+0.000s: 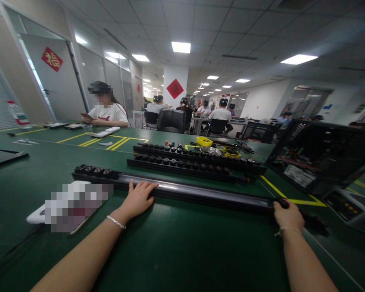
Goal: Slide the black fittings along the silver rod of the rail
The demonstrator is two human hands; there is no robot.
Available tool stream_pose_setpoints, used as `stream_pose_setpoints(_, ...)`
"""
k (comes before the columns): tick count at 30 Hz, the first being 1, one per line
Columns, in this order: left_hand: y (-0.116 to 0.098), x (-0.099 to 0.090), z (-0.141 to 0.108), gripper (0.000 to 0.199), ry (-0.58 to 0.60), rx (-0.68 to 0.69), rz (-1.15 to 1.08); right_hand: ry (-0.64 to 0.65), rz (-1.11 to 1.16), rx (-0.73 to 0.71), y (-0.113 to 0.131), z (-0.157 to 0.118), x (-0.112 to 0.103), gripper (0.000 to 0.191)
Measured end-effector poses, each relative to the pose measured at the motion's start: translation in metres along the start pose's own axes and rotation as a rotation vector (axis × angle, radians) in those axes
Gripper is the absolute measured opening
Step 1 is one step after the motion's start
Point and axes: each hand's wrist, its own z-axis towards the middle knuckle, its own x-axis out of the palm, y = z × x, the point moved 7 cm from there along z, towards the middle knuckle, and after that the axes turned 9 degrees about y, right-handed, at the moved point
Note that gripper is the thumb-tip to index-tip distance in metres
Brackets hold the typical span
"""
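A long black power strip housing (pixel 200 190) lies across the green table in front of me, with several black socket modules (pixel 94 170) at its left end. Its middle stretch is a shiny open channel. My left hand (pixel 140 197) rests on the near edge of the housing, fingers spread and touching it. At the far right end, my right hand (pixel 288 215) is closed around the dark end of the housing; its fingertips are partly hidden. Beyond lie two more black power strips (pixel 176 163), fitted with rows of sockets.
A black open-sided case (pixel 319 158) stands at the right, with a boxy metal unit (pixel 353 207) before it. Left of my hand lies a blurred phone-like object (pixel 94 202) beside a white device (pixel 36 215). Yellow bins (pixel 204 141) sit behind the strips. A person (pixel 106 109) sits across the table.
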Motion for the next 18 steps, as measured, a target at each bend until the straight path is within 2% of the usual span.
stream_pose_setpoints(10,-0.0017,-0.0014,-0.0008,0.048,0.007,-0.001,0.005,-0.008,-0.013,0.057,-0.0022,0.0012,-0.0021,0.056)
stream_pose_setpoints(18,-0.0022,-0.0026,-0.0008,0.048,0.01,-0.004,0.014,-0.041,0.01,0.045,-0.0025,-0.001,-0.0043,0.056)
